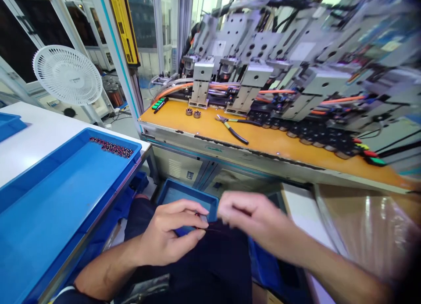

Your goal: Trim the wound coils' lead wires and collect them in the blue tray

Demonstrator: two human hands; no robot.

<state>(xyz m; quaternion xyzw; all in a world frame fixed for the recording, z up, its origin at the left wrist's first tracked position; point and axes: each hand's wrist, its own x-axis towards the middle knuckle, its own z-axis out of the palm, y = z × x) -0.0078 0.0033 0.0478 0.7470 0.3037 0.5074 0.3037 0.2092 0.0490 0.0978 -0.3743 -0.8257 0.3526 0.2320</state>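
Note:
Above my lap, my left hand pinches a small metal part between thumb and fingers. A speck of red shows beside the fingertips, and most of the part is covered by them. My right hand is just to the right, its fingers curled in and smeared by motion. Whatever it may hold is hidden. Beneath and beyond both hands lies a blue bin, partly covered by them.
At left, a long blue tray holds several small dark-and-red parts in its far corner. On the orange bench top lie pliers, two small round parts and a row of black parts. Machine fixtures stand behind; a fan is at left.

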